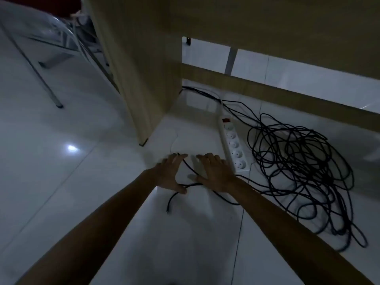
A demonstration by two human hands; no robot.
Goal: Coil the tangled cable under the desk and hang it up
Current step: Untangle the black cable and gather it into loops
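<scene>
Below: two hands (193, 173); one cable (298, 161)

White power strip (233, 144) — chair (47, 50) behind

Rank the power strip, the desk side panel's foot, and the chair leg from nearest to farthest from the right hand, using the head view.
From the right hand:
1. Power strip, just to its right, its near end by the fingers.
2. Desk side panel's foot, ahead and to the left.
3. Chair leg, far left on the tiled floor.
</scene>
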